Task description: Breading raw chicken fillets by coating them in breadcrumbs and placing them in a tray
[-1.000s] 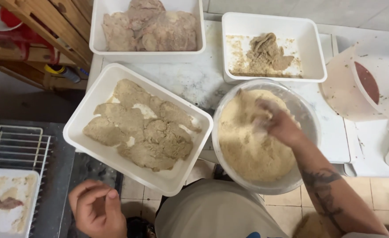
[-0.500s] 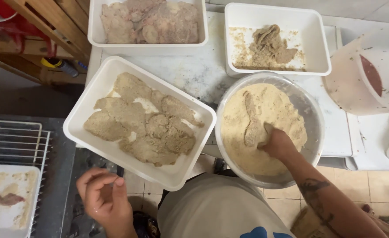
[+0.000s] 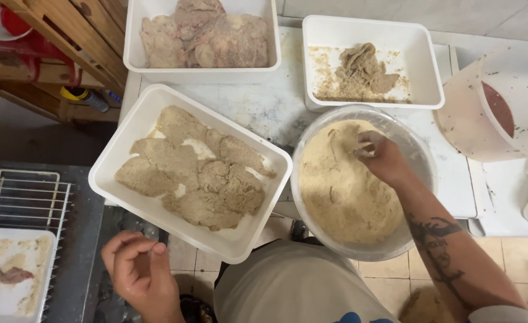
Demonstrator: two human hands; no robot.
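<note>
Three white trays hold cutlets: breaded ones (image 3: 198, 173) nearest, pale ones (image 3: 207, 33) behind, one piece (image 3: 362, 69) alone. The right hand (image 3: 383, 158) digs, fingers curled, into one clear bowl (image 3: 422, 173) of breadcrumbs (image 3: 342, 191); the left hand (image 3: 141, 275) hangs loosely curled, empty.

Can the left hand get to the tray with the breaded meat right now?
Probably yes. The left hand is empty with its fingers curled, hanging just below the near corner of the tray of breaded meat. Nothing lies between them. The right hand is busy in the bowl of crumbs.
</note>
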